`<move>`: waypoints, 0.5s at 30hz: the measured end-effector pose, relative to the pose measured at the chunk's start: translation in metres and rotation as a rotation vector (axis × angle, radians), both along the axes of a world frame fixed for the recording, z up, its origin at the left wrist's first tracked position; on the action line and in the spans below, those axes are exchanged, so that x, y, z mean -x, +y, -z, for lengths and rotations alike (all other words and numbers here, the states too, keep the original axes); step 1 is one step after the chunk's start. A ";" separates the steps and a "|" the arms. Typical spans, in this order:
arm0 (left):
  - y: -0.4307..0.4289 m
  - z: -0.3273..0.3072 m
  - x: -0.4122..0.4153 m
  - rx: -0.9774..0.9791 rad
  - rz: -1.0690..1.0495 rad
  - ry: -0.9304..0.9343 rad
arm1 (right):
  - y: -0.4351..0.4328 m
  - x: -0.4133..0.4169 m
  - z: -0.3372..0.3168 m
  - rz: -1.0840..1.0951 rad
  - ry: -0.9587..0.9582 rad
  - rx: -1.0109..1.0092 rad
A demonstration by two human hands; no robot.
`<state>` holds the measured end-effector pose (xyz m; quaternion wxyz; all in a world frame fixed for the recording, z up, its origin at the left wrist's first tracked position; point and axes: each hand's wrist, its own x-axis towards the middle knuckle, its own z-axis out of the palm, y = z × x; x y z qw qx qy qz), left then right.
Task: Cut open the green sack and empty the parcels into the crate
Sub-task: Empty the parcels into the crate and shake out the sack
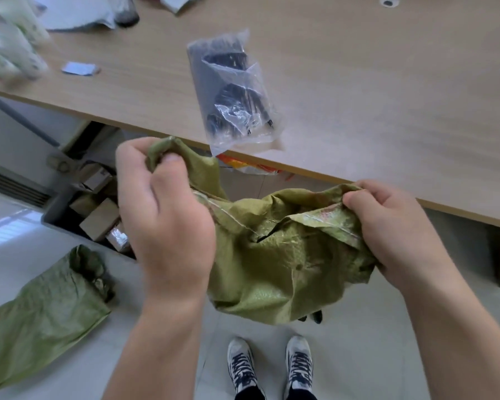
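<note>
A crumpled green woven sack (274, 264) hangs in the air in front of me, below the table edge. My left hand (162, 215) grips one corner of its stitched end, raised higher. My right hand (393, 229) pinches the other side of that stitched seam. The sack looks limp and mostly flat. Behind my left hand, a dark crate (70, 209) on the floor under the table holds several brown cardboard parcels (100, 219) and a shiny wrapped one (117, 238).
A second green sack (41, 313) lies on the tiled floor at the left. The wooden table (387, 96) carries a clear plastic bag of black parts (231, 90) near its edge, plus white packages at the far left. My shoes (269, 365) stand below.
</note>
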<state>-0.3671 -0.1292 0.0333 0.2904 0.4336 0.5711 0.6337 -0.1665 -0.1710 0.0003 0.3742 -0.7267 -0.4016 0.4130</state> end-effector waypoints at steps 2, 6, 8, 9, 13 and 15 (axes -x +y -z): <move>-0.004 -0.005 0.003 -0.064 0.016 0.006 | 0.001 -0.001 -0.006 -0.022 -0.051 -0.023; -0.007 -0.019 0.008 -0.070 -0.034 -0.054 | -0.005 -0.004 -0.018 -0.013 -0.048 -0.073; -0.008 -0.024 0.011 -0.078 -0.026 -0.044 | -0.007 -0.004 -0.024 -0.001 -0.051 -0.085; -0.008 -0.026 0.011 -0.059 -0.013 -0.016 | -0.008 -0.003 -0.026 0.009 -0.044 -0.087; -0.006 -0.036 -0.001 0.041 0.067 0.079 | -0.002 0.005 -0.036 -0.019 -0.094 -0.081; -0.010 -0.044 -0.002 0.043 0.059 0.055 | -0.002 0.008 -0.043 -0.015 -0.108 -0.094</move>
